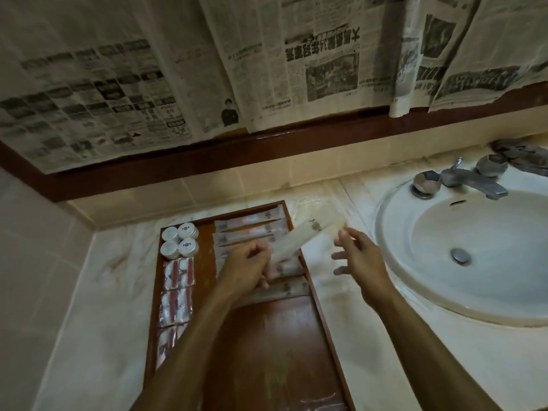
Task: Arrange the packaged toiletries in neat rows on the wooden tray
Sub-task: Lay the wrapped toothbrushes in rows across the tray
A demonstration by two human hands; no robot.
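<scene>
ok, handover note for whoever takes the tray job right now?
Left hand: pinches one long packet, held above the tray.
Right hand: open, beside the packet's far end, holds nothing.
Done: four round tins in the far left corner, flat sachets down the left edge, long packets stacked in rows on the right.
Left: lay the held packet into its row; the tray's near half is bare.

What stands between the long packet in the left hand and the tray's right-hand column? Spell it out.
Nothing visible blocks it. The left hand pinches the long packet tilted above the stacked packets on the wooden tray. The right hand hovers open beside the packet's far end, off to the side.
</scene>
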